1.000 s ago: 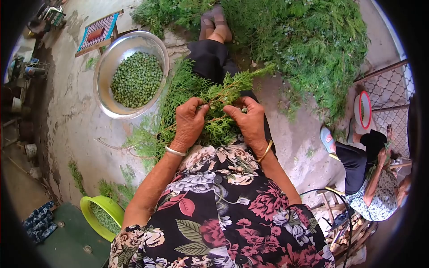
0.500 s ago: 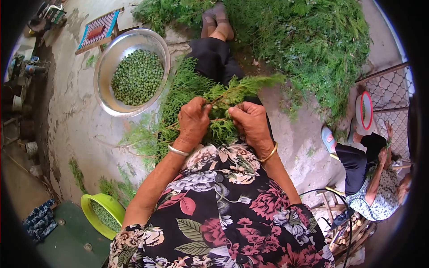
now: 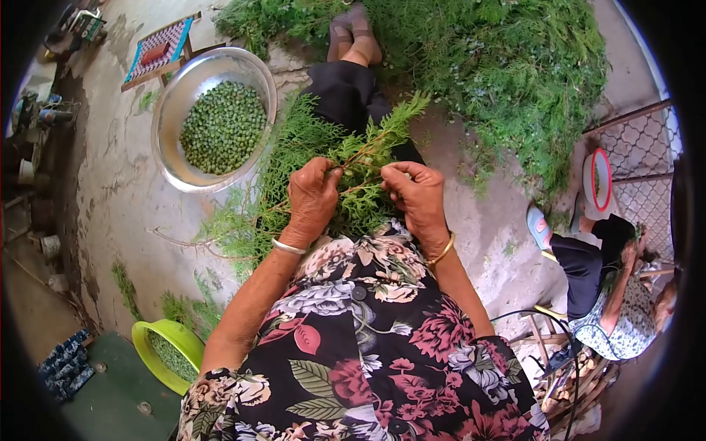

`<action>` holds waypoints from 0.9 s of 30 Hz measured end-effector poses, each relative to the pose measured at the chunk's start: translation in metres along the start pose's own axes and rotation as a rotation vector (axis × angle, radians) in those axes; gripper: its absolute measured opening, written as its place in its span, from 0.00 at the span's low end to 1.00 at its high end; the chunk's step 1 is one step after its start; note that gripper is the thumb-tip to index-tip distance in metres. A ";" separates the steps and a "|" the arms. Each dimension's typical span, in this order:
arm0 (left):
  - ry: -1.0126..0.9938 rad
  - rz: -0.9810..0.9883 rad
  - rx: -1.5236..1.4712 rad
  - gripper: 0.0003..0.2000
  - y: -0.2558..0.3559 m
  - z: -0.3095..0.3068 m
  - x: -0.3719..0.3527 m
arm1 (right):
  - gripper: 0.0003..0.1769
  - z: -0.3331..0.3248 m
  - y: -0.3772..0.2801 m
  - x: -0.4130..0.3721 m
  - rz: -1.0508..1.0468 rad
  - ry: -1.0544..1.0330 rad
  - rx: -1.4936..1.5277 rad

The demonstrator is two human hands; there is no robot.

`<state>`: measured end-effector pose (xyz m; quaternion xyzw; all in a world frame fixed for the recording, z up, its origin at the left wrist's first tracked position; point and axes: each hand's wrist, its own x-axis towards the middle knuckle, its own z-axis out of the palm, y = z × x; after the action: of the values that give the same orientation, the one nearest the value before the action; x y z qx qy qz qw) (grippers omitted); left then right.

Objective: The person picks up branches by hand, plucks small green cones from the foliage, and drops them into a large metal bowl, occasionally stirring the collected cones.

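My left hand (image 3: pixel 312 197) is closed on the stem of a feathery evergreen branch (image 3: pixel 373 149) above my lap. The branch points up and to the right, away from me. Beside it, my right hand (image 3: pixel 416 195) pinches thumb and forefinger together at the end of a thin side twig; whatever lies between the fingertips is too small to make out. More cut evergreen sprigs (image 3: pixel 288 143) lie across my lap and left leg. To the left stands a wide metal basin (image 3: pixel 168 125) with a heap of small round green cones (image 3: pixel 224 126) in it.
A large pile of evergreen branches (image 3: pixel 522 81) covers the ground ahead and right. At lower left is a yellow-green basin (image 3: pixel 151 360). A woven stool (image 3: pixel 158 53) stands beyond the metal basin. Another person (image 3: pixel 614 294) sits at right, near a red-rimmed basin (image 3: pixel 597 180).
The branch has turned more upright, its tip moving left. My right hand has shifted slightly right, its fingertips a little farther from my left hand. The other person's raised hand has come down.
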<state>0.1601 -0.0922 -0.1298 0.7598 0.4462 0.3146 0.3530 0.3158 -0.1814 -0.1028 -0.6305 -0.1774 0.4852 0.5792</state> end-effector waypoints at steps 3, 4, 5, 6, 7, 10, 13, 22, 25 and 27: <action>-0.007 0.032 0.019 0.05 0.000 0.001 -0.001 | 0.08 0.003 0.015 0.011 -0.209 0.137 -0.150; -0.018 0.039 0.032 0.05 -0.001 0.001 -0.001 | 0.09 0.004 0.017 0.013 -0.364 0.180 -0.245; -0.018 0.038 0.032 0.05 -0.002 0.001 -0.002 | 0.09 0.005 0.016 0.014 -0.363 0.180 -0.245; -0.022 0.048 0.048 0.05 -0.004 0.002 -0.003 | 0.10 0.007 0.014 0.013 -0.423 0.192 -0.355; -0.027 0.060 0.063 0.05 -0.005 0.003 -0.003 | 0.10 0.008 0.012 0.014 -0.484 0.205 -0.463; -0.044 0.073 0.084 0.05 -0.003 0.002 -0.004 | 0.11 0.011 0.014 0.016 -0.424 0.245 -0.541; 0.005 0.110 0.076 0.05 -0.004 0.004 -0.003 | 0.10 0.012 0.012 0.015 -0.521 0.272 -0.605; -0.001 0.135 0.143 0.05 -0.007 0.008 -0.003 | 0.06 -0.016 -0.014 -0.004 0.097 -0.114 0.099; -0.059 -0.035 0.091 0.05 -0.003 0.005 0.001 | 0.05 -0.017 -0.022 -0.011 0.055 -0.292 0.297; -0.051 -0.036 0.101 0.05 -0.002 0.006 0.000 | 0.06 -0.004 -0.028 -0.010 0.159 -0.265 0.342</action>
<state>0.1641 -0.0927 -0.1350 0.7762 0.4659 0.2661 0.3311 0.3237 -0.1842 -0.0742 -0.4659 -0.1168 0.6307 0.6095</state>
